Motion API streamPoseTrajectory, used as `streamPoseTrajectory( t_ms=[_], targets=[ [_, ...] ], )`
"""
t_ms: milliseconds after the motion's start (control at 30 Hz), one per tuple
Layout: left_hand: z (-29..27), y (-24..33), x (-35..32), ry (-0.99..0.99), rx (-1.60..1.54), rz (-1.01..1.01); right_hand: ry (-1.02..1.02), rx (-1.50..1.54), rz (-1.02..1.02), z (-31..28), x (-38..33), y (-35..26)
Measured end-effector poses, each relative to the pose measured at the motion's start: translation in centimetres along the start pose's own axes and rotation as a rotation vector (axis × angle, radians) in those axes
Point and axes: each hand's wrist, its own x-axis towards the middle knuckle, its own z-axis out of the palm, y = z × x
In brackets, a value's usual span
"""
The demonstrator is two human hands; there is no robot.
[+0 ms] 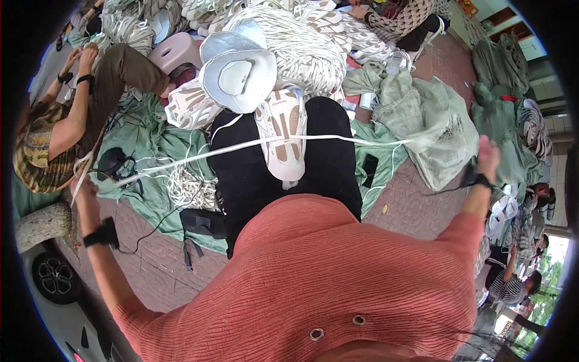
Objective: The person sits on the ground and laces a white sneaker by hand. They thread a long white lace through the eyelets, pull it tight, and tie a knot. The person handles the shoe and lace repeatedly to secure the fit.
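Note:
A white sneaker (282,136) with tan mesh panels sits between my black-trousered knees, toe pointing toward me. A white shoelace (232,148) runs across it and stretches out to both sides. At the far left, my left hand (87,192) is closed around the lace, some of which loops above the fingers. My right hand (487,158) is raised far out to the right, closed and blurred by motion. The lace extends toward it and fades into blur over the pale sack. Both wrists wear dark bands.
Ahead lies a large heap of white laces (295,48) and sneakers, with pale blue shoe-shaped pieces (238,78) beside them. A bundle of laces (192,187) and a black phone (370,169) lie on green sheeting. A pale sack (437,130) stands right; a co-worker (66,120) sits left.

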Motion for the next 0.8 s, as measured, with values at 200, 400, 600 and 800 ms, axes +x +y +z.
streamPoseTrajectory(
  t_ms=[200,400,600,800],
  targets=[
    [14.5,-5.5,-15.8,-0.961,0.427,0.804,-0.964,-0.504,-0.321,27.7,-27.2,15.3],
    [21.6,0.5,-26.3,-1.381,0.295,0.494,-1.610,-0.412,0.380,36.9,-41.7,12.4],
    [16.7,-1.5,-20.1,-1.109,0.518,0.097,-1.768,-0.755,0.380,34.6,-35.9,14.0],
    [16.2,-5.3,-20.2,-0.958,1.116,0.888,-1.834,-0.851,0.327,34.3,-34.7,15.8]
  ],
)
